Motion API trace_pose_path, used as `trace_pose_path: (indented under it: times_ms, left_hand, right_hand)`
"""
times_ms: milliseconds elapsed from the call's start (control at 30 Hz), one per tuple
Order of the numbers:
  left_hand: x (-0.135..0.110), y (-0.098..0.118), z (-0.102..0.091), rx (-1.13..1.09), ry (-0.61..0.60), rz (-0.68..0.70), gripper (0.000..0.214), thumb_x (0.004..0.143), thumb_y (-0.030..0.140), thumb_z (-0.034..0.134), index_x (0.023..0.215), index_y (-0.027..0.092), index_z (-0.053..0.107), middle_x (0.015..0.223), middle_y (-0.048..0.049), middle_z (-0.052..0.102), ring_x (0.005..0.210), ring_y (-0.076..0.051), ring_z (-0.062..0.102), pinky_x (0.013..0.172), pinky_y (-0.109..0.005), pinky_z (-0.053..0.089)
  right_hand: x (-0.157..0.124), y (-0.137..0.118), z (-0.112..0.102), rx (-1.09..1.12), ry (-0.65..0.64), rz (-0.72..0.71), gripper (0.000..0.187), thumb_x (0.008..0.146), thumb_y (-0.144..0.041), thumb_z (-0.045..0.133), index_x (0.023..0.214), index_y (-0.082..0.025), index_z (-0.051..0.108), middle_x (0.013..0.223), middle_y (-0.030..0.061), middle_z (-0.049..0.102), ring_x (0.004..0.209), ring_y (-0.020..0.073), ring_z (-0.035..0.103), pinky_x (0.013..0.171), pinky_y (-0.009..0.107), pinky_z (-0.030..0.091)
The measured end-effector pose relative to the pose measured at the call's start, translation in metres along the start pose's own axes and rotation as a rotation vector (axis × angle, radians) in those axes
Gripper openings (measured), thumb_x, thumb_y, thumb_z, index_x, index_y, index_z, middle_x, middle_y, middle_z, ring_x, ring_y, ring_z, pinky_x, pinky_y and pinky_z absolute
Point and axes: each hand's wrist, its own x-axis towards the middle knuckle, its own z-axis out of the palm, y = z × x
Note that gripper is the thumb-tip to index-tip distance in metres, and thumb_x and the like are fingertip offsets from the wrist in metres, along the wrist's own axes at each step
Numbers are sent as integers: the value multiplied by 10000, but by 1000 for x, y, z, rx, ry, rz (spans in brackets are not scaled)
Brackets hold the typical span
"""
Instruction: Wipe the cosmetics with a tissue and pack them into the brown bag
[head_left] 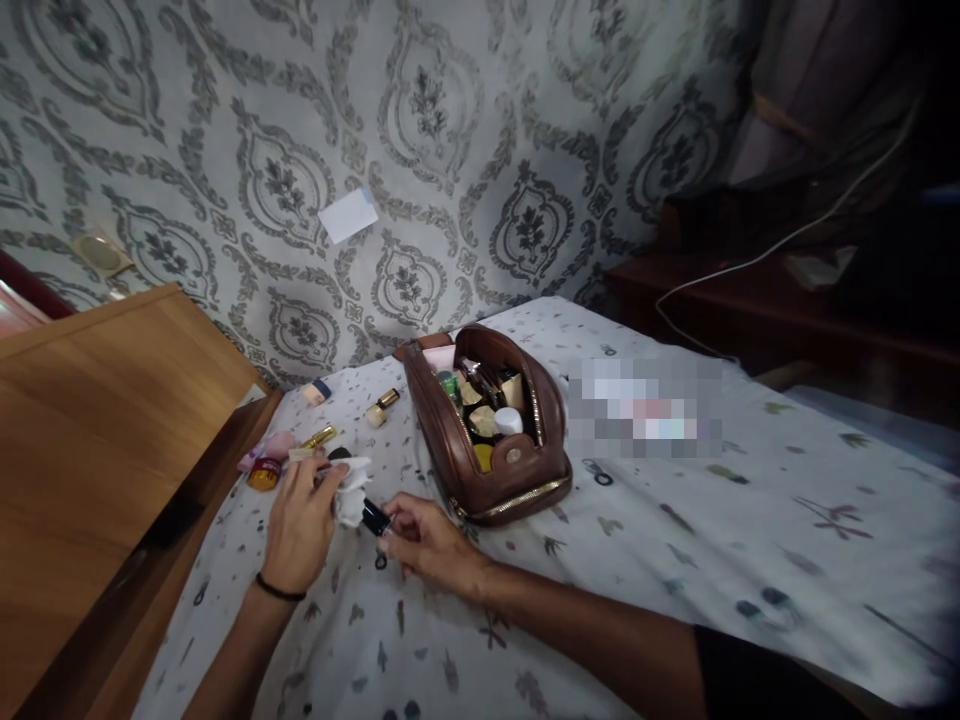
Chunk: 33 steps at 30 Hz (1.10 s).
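Observation:
My left hand (302,525), with a dark band at the wrist, pinches a crumpled white tissue (352,490) above the bed. In my right hand (435,548) is a small, glossy black cosmetic container (375,517); its upper end is close to the tissue, and whether they touch I cannot tell. A brown leather toiletry bag (491,490) lies unzipped to the right of both hands, packed with jars and small cosmetics. Beyond my left hand are a gold tube (320,436), a jar with a dark red lid (264,474) and a pink item (279,446).
A gold-and-black lipstick (384,401) and a small dark-topped jar (316,392) lie near the wall. The patterned bedsheet (675,570) spreads beneath everything. A wooden headboard (112,430) borders the left. A blurred-out item (645,405) lies right of the bag.

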Motion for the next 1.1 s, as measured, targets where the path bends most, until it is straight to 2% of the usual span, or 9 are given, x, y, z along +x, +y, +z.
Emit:
trace_pose_path:
  times_ms: [167,300,367,467,600,700,800,967,1100]
  left_hand:
    - [-10,-36,11,-65,38,-208,353,864,157,376,1036,172,684,1044,-128,653,1002,-281,609,901,-420,503]
    - [-27,-52,28,-355,-124,-308,300,840,320,479,996,199,704,1043,-102,718,1001,-289,650,913,-430,518]
    - [-28,-47,26,-512,-127,-403,370,850,448,501,1037,200,702,1111,-105,713,1048,-292,643,933,-425,515]
    - [-18,-28,10,-739,-112,-654,518,837,606,506,1085,187,686,1018,-100,724,909,-265,676,721,-346,567]
    - [7,-7,-13,-964,-93,-763,641,641,662,717,1055,173,691,803,-49,685,696,-197,624,501,-237,484]
    - [18,-6,-17,-1017,-114,-848,673,534,669,782,980,171,706,643,-3,608,567,-140,531,420,-188,387]
    - [24,-14,-16,-975,-167,-857,629,544,652,784,955,180,717,673,-3,609,540,-109,475,410,-166,345]
    - [35,-20,-21,-861,-171,-721,502,593,619,762,880,208,738,1051,-51,651,580,-94,476,432,-179,385]
    - [45,-22,-26,-864,-234,-652,468,614,608,748,860,210,741,881,-28,644,525,-91,455,417,-189,389]
  right_hand:
    - [1,2,0,28,9,58,473,637,-500,754,900,-202,497,653,-75,581,433,59,469,410,183,324]
    - [5,5,-2,75,37,59,479,640,-524,739,880,-206,472,645,-73,595,419,55,469,412,182,311]
    - [7,7,-4,81,51,54,477,638,-522,738,877,-206,472,645,-70,598,421,57,481,413,182,313]
    - [10,11,-5,87,58,41,463,633,-493,748,877,-204,481,641,-75,593,418,53,486,417,178,317]
    - [11,13,-4,81,47,20,459,620,-452,784,880,-198,503,630,-84,572,409,50,491,405,166,312]
    - [10,12,-4,71,58,8,468,612,-435,802,910,-189,537,650,-85,542,418,48,498,389,159,310]
    - [10,11,-5,73,78,1,521,594,-451,812,962,-183,559,688,-77,532,429,49,504,372,161,311]
    - [10,11,-7,114,58,-2,586,572,-504,835,991,-186,577,713,-68,545,448,54,520,380,162,316]
    - [9,8,-7,167,48,-1,634,543,-550,841,995,-190,581,710,-77,545,435,41,514,386,161,332]
